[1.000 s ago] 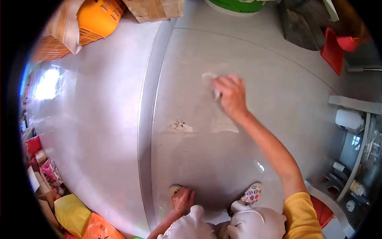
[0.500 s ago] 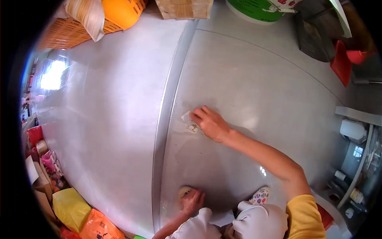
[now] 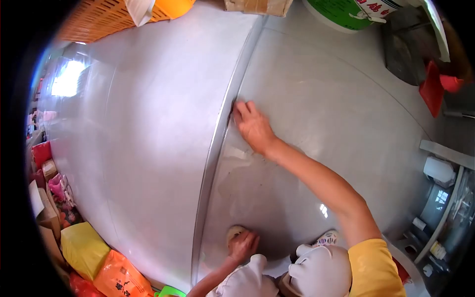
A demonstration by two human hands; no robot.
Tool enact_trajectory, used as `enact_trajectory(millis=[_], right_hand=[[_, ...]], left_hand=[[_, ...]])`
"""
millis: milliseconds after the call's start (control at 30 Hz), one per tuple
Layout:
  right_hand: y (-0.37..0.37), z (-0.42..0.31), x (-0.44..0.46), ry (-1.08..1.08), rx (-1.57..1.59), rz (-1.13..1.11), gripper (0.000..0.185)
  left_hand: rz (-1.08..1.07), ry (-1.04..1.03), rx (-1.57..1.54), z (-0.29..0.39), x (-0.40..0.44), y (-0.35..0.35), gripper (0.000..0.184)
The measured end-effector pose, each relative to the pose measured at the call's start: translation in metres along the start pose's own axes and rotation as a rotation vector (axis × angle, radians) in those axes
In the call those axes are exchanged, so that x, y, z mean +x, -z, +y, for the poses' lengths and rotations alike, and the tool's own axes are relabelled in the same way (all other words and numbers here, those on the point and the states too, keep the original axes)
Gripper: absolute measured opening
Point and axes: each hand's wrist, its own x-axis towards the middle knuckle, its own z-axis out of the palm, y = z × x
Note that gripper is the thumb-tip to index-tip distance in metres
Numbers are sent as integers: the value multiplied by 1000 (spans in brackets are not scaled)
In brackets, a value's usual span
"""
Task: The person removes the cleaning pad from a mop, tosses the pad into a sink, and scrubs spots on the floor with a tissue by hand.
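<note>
My right hand [image 3: 253,127] reaches out over the grey floor [image 3: 307,104], its fingertips bent in against the long raised edge [image 3: 213,158] that crosses the floor. Whatever it may hold is hidden under the fingers. A faint shiny mark [image 3: 236,153] shows on the floor below this hand. Close to my body, my left hand [image 3: 243,246] is curled with its fingers together, beside a light-coloured shoe [image 3: 234,232]. I cannot make out anything in it. Another shoe [image 3: 327,238], with a coloured pattern, shows in front of my knee.
An orange basket [image 3: 101,20], a cardboard box [image 3: 272,6] and a green-and-white bucket [image 3: 336,15] stand at the far side. A red dustpan [image 3: 432,91] is at the right. Yellow [image 3: 85,250] and orange [image 3: 121,278] bags lie at lower left.
My right hand has moved up and away, to the raised edge. The white scrap at its fingers and the small debris beside it no longer show. My left hand stays by the shoe.
</note>
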Motion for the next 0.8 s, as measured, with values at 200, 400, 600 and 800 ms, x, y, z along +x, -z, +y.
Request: enact_trajectory(millis=[200, 400, 600, 800], right_hand=[[8, -36, -50, 235, 88, -288, 17], [24, 2, 2, -9, 233, -4, 20], [2, -28, -25, 139, 72, -75, 8], [-5, -71, -81, 293, 212, -148, 8]], left_hand=[[36, -16, -13, 5, 5, 3, 9], [52, -21, -1, 2, 1, -1, 9], [65, -23, 0, 1, 0, -2, 8], [58, -25, -2, 2, 1, -1, 7]])
